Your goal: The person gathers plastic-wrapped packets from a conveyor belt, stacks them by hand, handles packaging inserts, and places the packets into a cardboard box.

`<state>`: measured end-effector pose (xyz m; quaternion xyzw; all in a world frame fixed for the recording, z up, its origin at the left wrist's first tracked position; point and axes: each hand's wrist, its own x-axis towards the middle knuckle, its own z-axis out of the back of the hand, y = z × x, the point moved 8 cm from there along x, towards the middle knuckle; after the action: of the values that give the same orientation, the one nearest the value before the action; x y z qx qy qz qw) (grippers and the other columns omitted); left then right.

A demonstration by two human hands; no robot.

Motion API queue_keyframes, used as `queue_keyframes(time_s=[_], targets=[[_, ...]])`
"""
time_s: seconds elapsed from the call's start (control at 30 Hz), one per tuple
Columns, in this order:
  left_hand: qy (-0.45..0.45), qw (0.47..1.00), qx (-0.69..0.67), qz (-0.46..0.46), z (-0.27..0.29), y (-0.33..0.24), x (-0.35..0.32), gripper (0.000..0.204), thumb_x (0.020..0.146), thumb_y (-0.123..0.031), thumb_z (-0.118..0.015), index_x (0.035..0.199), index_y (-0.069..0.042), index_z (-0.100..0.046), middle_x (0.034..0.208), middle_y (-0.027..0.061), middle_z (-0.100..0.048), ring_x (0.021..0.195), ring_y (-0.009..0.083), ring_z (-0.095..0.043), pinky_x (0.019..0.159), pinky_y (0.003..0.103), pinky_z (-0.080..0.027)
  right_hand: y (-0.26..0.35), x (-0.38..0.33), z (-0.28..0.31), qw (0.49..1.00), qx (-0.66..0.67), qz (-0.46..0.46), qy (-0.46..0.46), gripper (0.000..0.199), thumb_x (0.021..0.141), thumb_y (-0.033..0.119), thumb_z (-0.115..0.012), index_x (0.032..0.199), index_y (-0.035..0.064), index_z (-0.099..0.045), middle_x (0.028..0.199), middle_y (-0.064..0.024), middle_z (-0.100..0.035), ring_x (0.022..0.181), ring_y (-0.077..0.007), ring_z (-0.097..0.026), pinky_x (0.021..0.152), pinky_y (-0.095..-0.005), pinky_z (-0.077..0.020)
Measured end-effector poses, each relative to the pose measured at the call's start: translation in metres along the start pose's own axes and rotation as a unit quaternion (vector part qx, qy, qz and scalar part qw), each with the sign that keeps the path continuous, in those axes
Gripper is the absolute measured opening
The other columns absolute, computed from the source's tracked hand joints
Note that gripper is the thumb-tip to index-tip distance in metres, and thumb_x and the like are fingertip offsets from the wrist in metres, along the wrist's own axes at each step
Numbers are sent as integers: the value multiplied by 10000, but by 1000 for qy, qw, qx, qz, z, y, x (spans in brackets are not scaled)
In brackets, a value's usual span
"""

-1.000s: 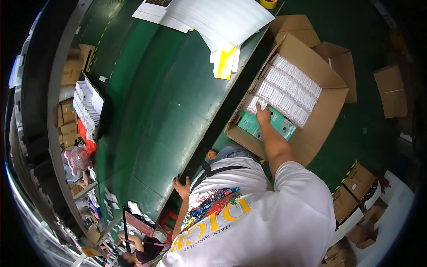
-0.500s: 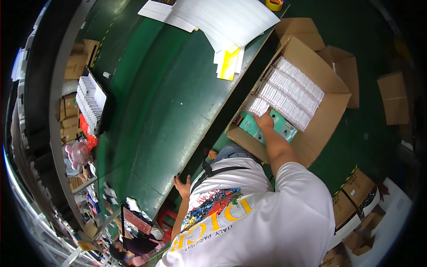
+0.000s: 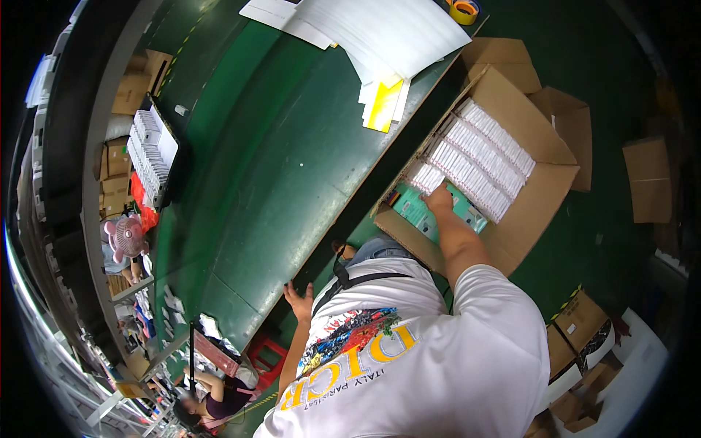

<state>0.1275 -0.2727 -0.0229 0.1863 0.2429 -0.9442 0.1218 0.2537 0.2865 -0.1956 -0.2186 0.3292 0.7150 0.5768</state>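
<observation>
My right hand (image 3: 439, 199) reaches into an open cardboard box (image 3: 539, 203). Its fingers are bent together where the shortest row of thin white packets (image 3: 424, 177) ends, against teal-green packages (image 3: 416, 212) at the near side. The fingertips are partly hidden, so I cannot make out what they grip. Longer rows of the white packets (image 3: 478, 155) stand on edge, parted by thin cardboard strips. By the edge of the green table (image 3: 281, 197), my left hand (image 3: 299, 301) has its fingers spread and holds nothing.
White sheets (image 3: 387, 36) with a yellow slip (image 3: 383, 106) lie at the table's far end, near a yellow tape roll (image 3: 464, 10). A black tray (image 3: 169, 171) of white packets stands left. A red stool (image 3: 267, 358) and a seated person (image 3: 219, 398) are lower left.
The whole view has shifted slightly. My right hand stays at the end of the short row, and my left hand stays by the table edge. The seated person's arm has moved.
</observation>
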Motion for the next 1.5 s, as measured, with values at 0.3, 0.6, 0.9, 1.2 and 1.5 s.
queue_keyframes(time_s=[0.3,0.6,0.9,1.2,1.5], targets=[[-36,999,-2,-35,-14,12,-6,781,798,-358,-731,1418,-65,-357,1514,194,-156,1194,341,-503,957,395,-464,-9,-11,6,999,-8,-4,50,949,613,402,-857,1246,-78,-338,1172,-257,-585,1066,-351,-606,885,-415,-515],[-24,999,-12,-28,-22,8,-12,755,802,-361,-729,1401,-58,-383,1512,184,-175,1169,356,-520,925,408,-480,-10,-13,4,994,-34,99,40,846,618,384,-849,1201,-53,-420,1088,-252,-625,961,-345,-647,851,-407,-513],[-4,1000,-12,-28,-32,25,-14,707,807,-388,-723,1369,-70,-435,1488,188,-241,1140,343,-547,931,405,-475,7,-42,28,993,-71,71,57,640,769,412,-718,1204,-1,-493,1169,-212,-604,1073,-334,-600,882,-437,-499],[-14,999,-12,-32,-34,37,-20,680,809,-376,-722,1357,-75,-453,1471,196,-274,1094,332,-575,910,399,-489,6,-33,29,986,-136,90,19,610,803,522,-621,1131,10,-570,1095,-169,-654,989,-330,-640,814,-436,-521],[0,1000,-22,0,-37,46,-28,675,803,-372,-724,1347,-70,-461,1442,196,-323,1041,291,-603,880,382,-507,11,-34,27,981,-177,77,35,655,760,515,-680,1171,19,-558,1155,-160,-639,1023,-311,-636,832,-423,-523]])
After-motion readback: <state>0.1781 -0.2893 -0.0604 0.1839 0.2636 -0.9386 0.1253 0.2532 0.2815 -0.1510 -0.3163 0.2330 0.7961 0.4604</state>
